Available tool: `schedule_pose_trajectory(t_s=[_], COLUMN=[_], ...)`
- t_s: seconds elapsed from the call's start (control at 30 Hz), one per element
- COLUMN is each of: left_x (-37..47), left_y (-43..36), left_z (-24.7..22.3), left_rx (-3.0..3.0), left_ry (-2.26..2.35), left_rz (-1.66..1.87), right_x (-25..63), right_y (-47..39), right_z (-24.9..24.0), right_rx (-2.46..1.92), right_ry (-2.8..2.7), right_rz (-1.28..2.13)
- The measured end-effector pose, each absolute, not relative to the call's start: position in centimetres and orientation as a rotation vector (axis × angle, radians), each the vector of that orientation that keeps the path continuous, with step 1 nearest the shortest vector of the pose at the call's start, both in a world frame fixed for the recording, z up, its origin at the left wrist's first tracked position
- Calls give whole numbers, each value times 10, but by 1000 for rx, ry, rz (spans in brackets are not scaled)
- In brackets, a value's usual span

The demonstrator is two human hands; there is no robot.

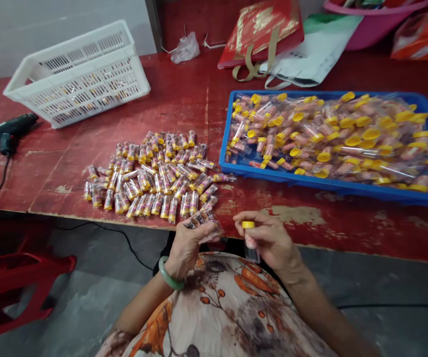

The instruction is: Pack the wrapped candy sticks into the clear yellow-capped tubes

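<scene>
At lower centre, my left hand (187, 245) pinches printed film (214, 220), thumb on top; just right of it, my right hand (273, 243) has its fingers wrapped round a yellow-capped tube (250, 241)! Other tubes (371, 134) crowd the blue tray (280, 176), upper right.

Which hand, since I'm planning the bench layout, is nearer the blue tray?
Right. The right hand, holding a yellow-capped tube, is on the near side of the blue tray; the left hand is farther off, beyond its left end.
</scene>
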State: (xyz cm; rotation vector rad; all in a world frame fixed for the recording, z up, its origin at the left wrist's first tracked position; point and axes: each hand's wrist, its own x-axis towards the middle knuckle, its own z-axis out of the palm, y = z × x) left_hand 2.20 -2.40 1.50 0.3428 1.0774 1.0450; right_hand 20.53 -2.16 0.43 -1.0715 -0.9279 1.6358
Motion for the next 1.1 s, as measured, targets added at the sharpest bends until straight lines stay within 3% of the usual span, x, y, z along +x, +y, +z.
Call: schedule_pose_trajectory(t_s=[0.37,0.73,0.9,1.1], left_x=[23,17,22,26], left_y=[-33,-24,-24,-26], left_z=[16,11,13,21], left_rx=[330,282,182,83], left_ry=[1061,1012,999,1018], left_rz=[987,1197,1205,1140], right_x=[169,201,199,186], right_y=[-29,-38,-49,-53], right_z=[-3,9,11,9], right_rx=[-1287,-1056,-924,-1000], right_ry=[-1120,-1022,-1190,-1346], right_rz=[1588,1655,1482,1044])
